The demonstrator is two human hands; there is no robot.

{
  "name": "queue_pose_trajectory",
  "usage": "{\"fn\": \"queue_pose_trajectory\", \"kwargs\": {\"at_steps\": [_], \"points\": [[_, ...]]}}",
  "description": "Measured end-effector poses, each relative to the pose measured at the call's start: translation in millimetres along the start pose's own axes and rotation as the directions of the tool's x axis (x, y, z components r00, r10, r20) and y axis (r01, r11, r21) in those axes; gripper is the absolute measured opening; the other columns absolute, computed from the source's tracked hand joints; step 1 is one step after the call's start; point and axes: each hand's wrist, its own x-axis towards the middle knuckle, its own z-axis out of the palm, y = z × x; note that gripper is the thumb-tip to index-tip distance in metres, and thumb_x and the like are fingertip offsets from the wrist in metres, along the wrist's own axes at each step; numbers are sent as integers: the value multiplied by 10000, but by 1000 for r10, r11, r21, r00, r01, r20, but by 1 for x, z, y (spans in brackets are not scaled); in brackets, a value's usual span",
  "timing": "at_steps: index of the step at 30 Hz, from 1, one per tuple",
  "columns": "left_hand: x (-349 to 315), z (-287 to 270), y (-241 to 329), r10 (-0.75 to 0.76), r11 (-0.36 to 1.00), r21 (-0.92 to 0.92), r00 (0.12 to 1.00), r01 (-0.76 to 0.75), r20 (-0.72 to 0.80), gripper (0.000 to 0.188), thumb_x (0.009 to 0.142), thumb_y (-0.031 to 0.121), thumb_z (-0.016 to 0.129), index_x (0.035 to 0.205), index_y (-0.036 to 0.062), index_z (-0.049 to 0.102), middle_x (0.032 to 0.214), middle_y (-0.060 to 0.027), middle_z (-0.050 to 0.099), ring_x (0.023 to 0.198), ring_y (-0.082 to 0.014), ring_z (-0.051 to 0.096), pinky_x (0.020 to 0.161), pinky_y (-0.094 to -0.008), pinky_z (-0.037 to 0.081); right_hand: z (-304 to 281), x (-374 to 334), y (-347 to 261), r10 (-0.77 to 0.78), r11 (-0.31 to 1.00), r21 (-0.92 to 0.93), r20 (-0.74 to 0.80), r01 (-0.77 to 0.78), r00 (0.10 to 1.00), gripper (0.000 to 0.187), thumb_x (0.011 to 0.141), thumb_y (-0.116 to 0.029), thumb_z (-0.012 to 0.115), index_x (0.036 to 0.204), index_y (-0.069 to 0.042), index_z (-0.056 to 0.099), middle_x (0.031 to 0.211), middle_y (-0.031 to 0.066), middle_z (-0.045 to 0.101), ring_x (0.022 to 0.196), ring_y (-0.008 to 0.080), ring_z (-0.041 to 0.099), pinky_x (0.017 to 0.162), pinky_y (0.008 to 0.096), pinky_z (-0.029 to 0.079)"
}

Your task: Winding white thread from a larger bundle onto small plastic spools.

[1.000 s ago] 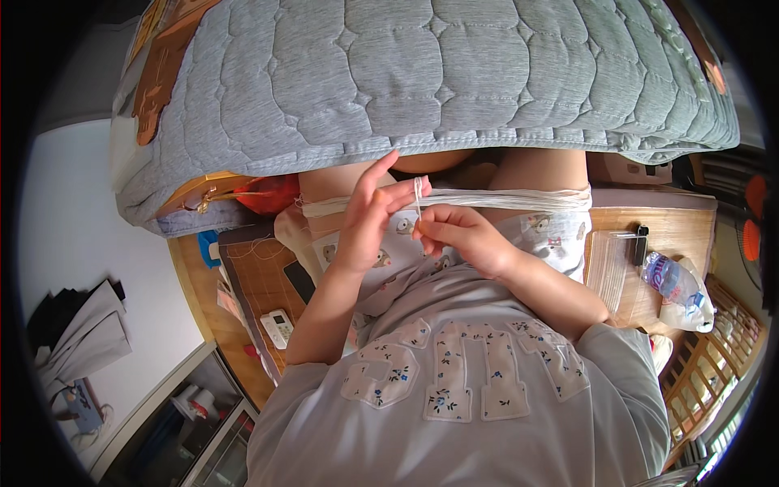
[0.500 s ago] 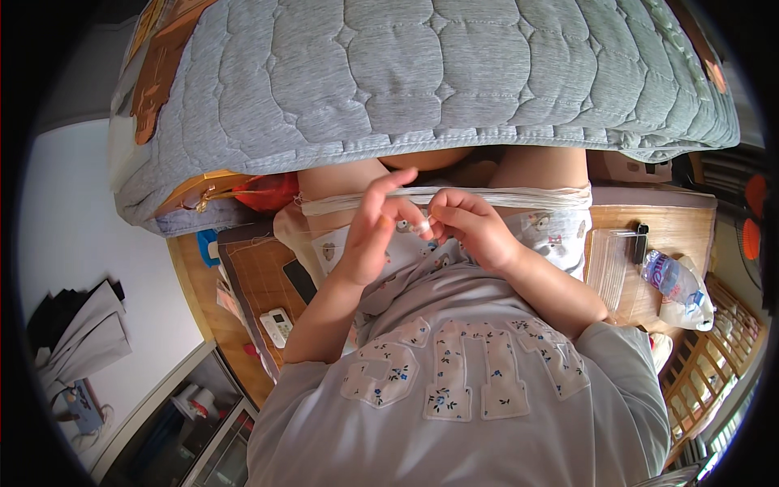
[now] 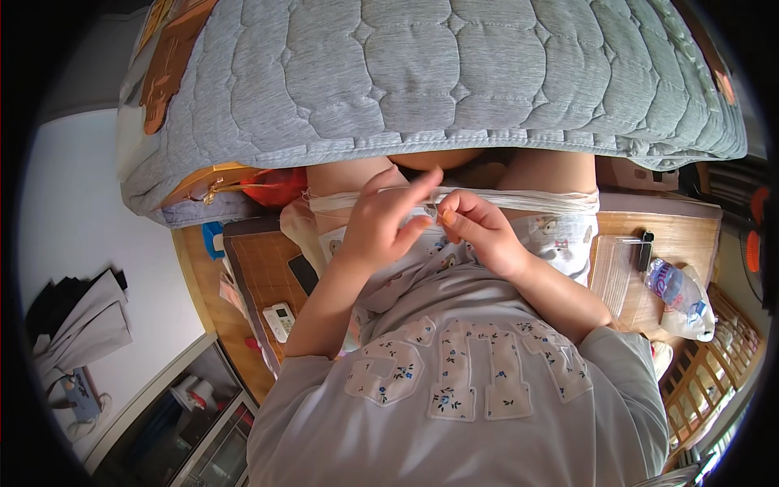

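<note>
Left hand (image 3: 380,221) half open, thumb and forefinger apart, any hold unclear, right hand (image 3: 487,235) pinching fine white thread (image 3: 436,209) between the hands, white strand bundle (image 3: 531,200) lying across both thighs (image 3: 556,172).

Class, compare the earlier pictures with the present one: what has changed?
The left hand has rolled so more of its back shows, its thumb now pointing right. The upright white loop between the hands is now hard to make out. The right hand stays pinched. The white strands across the thighs, remote and bottle stayed put.
</note>
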Motion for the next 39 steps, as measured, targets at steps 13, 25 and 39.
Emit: {"fn": "queue_pose_trajectory", "kwargs": {"at_steps": [13,25,39], "points": [[-13,17,-4,-319,464,-878,947,116,-43,550,1018,421,456,1339,-24,425,968,-94,702,1006,-210,612,914,-352,451,-1,2,3,15,993,-119,-61,-22,998,126,1024,-190,513,961,-83,528,850,-54,481,741,39,429,666,202,379],[-18,26,-5,-333,360,-926,943,110,-18,733,1010,485,451,1499,8,187,1179,-205,657,1070,-265,621,1008,-416,402,-1,3,11,38,998,-50,-42,-40,998,138,1022,-185,500,951,-70,525,855,-11,513,745,80,481,704,235,410],[-14,2,-1,-256,221,-957,958,186,127,968,946,680,377,1542,9,14,1198,-230,628,1122,-258,613,1073,-424,361,-3,0,5,102,989,108,-45,-97,994,129,914,-127,492,800,-67,498,754,14,510,663,96,454,638,247,385]]}}
